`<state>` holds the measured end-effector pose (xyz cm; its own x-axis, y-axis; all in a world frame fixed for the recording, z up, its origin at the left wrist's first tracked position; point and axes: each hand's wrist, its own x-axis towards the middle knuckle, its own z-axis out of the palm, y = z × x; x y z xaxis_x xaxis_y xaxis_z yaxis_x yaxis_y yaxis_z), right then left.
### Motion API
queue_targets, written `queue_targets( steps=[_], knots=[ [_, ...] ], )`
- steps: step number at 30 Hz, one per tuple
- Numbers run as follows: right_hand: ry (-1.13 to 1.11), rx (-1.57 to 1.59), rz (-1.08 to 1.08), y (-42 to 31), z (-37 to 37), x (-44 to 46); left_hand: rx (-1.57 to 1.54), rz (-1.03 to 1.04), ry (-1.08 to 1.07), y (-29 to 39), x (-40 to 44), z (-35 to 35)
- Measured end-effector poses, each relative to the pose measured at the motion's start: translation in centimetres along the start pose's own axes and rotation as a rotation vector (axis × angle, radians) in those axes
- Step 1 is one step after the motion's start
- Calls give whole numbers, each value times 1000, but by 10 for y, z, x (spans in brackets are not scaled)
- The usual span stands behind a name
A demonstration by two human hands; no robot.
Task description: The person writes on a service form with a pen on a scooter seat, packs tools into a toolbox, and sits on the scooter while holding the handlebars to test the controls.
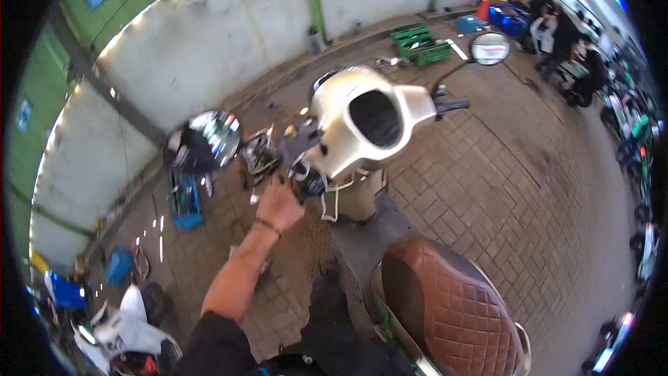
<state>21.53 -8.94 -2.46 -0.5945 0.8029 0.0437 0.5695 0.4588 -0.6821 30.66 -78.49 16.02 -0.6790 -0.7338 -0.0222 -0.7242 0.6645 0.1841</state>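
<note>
My left hand [280, 207] reaches forward with its back up and a dark band around the wrist. Its fingers are curled in beside the left handlebar area [311, 182] of a scooter; what they hold is hidden and too small to make out. Just to the right and ahead is the scooter's pale gold front cover [335, 137], which has a dark oval opening. Loose light strips [337, 202] hang below this cover. A brown quilted seat [463, 310] lies at the lower right. My right hand is out of view.
Round mirrors stand left [219, 136] and right [490, 49] of the cover. Open green toolbox [421, 45] and blue tool tray [186, 202] rest on the brick floor. White scooter bodywork [125, 331] is lower left. People in dark clothes [562, 38] crouch far right, near parked motorcycles [630, 125].
</note>
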Motion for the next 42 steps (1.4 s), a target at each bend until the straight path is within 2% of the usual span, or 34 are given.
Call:
queue_targets(
  steps=[2, 3, 5, 9, 11, 13, 15, 17, 19, 21, 24, 26, 34, 37, 40, 42],
  knots=[
    [-53, -24, -66, -7, 2, -20, 0, -70, -8, -24, 10, 3],
    [-83, -39, -93, -8, 5, -28, 7, -13, 92, -38, 14, 10],
    [-127, -71, -135, -22, 6, -46, 4, -45, 10, -52, 37, -4],
    [-175, -83, -166, -30, 14, -74, 12, 38, 78, -68, 69, -14],
    [-195, -102, -185, -30, 14, -84, 113, -19, -64, -77, 81, -17],
    [-215, -117, -201, -35, 16, -100, 136, -25, -74, -84, 91, -23],
    [-232, -121, -210, -41, 22, -115, 147, 46, 23, -90, 105, -31],
    [-250, -130, -229, -51, 32, -131, 192, 56, -42, -107, 129, -19],
    [-277, -132, -254, -62, 42, -143, 303, 206, 95, -127, 146, 0],
    [-305, -146, -260, -73, 52, -156, 325, 204, 64, -128, 159, -6],
    [-355, -157, -305, -97, 78, -174, 180, 146, -6, -125, 181, -23],
    [-415, -179, -375, -114, 98, -183, 174, 130, -84, -112, 155, -29],
    [-655, -164, -546, -162, 183, -232, 84, 92, 35, -125, 112, -10],
    [-714, -173, -627, -183, 198, -250, 36, -6, -17, -134, 99, 0],
    [-737, -189, -744, -212, 206, -262, -82, 66, 34, -142, 91, 3],
    [-722, -203, -827, -234, 205, -271, -119, 16, 25, -145, 82, 5]
  ],
)
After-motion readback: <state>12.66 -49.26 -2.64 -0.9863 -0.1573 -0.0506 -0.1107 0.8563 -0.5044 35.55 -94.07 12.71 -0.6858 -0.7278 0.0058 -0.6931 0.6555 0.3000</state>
